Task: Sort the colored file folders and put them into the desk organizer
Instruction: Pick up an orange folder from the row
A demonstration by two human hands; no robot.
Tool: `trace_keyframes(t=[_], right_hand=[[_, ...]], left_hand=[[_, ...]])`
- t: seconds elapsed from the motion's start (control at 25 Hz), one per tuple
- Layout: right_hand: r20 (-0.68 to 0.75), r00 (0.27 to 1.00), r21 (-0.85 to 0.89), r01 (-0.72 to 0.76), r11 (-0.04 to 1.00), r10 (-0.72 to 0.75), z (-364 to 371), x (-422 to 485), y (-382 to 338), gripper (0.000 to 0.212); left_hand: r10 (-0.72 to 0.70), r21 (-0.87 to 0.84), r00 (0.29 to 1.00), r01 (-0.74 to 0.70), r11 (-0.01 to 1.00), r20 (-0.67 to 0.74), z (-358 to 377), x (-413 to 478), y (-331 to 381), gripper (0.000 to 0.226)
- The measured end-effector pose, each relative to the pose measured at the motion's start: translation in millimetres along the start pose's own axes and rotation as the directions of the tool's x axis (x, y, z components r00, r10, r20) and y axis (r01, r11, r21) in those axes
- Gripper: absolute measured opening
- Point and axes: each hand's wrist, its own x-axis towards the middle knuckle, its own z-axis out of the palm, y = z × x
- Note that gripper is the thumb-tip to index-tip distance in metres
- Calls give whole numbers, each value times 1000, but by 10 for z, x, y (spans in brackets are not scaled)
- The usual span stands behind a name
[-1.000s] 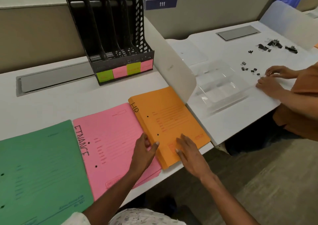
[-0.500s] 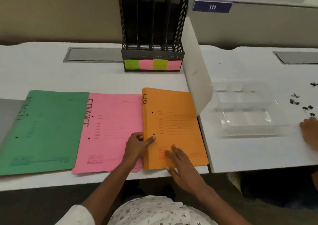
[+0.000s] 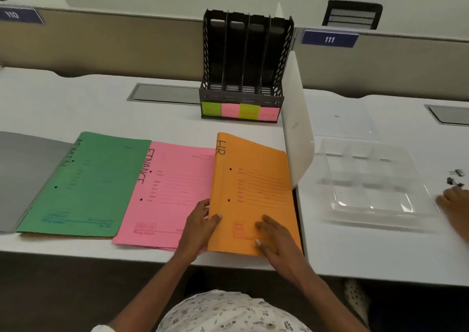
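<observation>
An orange folder (image 3: 256, 187) marked HR lies at the desk's front right, its left spine edge lifted slightly. My left hand (image 3: 200, 226) grips that spine edge, thumb on top and fingers under it. My right hand (image 3: 275, 237) rests flat on the folder's lower cover with straight fingers. A pink folder (image 3: 172, 187) marked FINANCE lies to its left, partly under the orange one. Further left lie a green folder (image 3: 88, 187) and a grey folder (image 3: 22, 177). The black desk organizer (image 3: 245, 62) stands empty at the back, with green and pink labels on its front.
A white divider panel (image 3: 295, 131) stands right of the orange folder. Beyond it sits a clear plastic tray (image 3: 416, 204), some small black clips (image 3: 455, 177) and another person's hand (image 3: 454, 199). A grey cable hatch (image 3: 165, 93) is set into the desk left of the organizer.
The view swung left, bringing the grey folder into sight. My left hand closed its grip on the orange folder's spine edge, which has risen a little. My right hand stayed on the cover.
</observation>
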Motion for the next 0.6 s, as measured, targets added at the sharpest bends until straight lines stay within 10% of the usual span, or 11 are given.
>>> trace_keyframes(t=[0.36,0.6], right_hand=[[-337,897,424,-126,897,285,-589,386,-280,57],[-180,899,946,47,322,399,-818,865,-965,43]], left_hand=[[214,-193,970,-190,963,118,-779,58,357,46],[158,-159,940,-113,981,303,-1646,459,525,49]])
